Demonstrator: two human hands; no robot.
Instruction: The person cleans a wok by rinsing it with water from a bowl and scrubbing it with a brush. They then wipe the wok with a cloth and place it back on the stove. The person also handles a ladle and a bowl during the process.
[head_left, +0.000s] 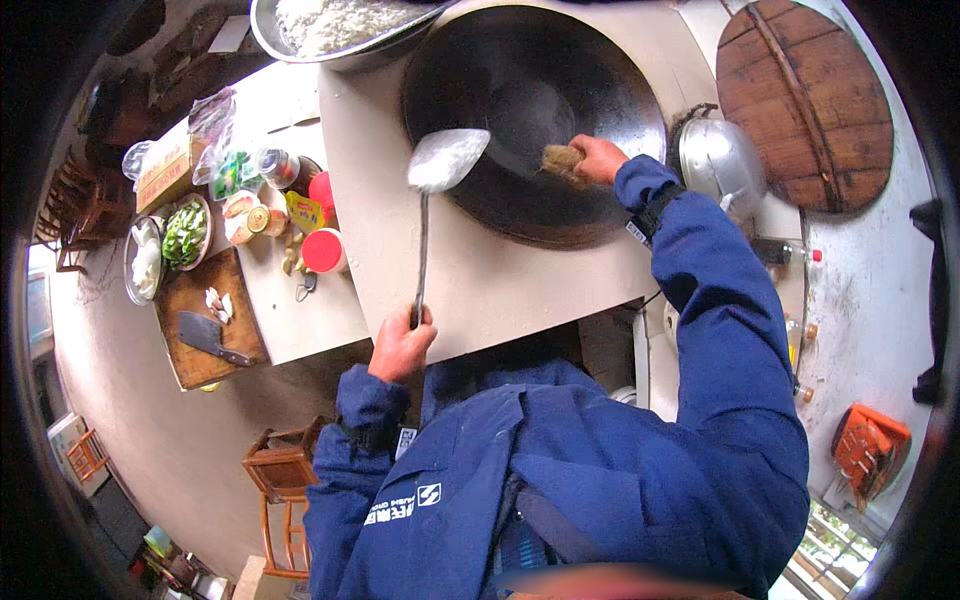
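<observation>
My left hand (403, 344) grips the dark handle of a long metal wok spatula (448, 159). Its pale, shiny blade is raised at the left rim of a large black wok (525, 202), which is set into the counter. With my right hand (598, 160) I hold a brown fibrous scrubber (562, 162) over the wok's right side. Whether the scrubber touches the metal I cannot tell. The wok's middle looks dark and bare, with a greyish sheen at the bottom.
A metal basin of white rice (341, 52) stands behind the wok. At right are a lidded aluminium pot (720, 161) and a round wooden lid (810, 105). A cleaver (201, 334) and garlic lie on a cutting board (244, 281) at left, near chopped greens (185, 232) and a red-lidded jar (323, 250).
</observation>
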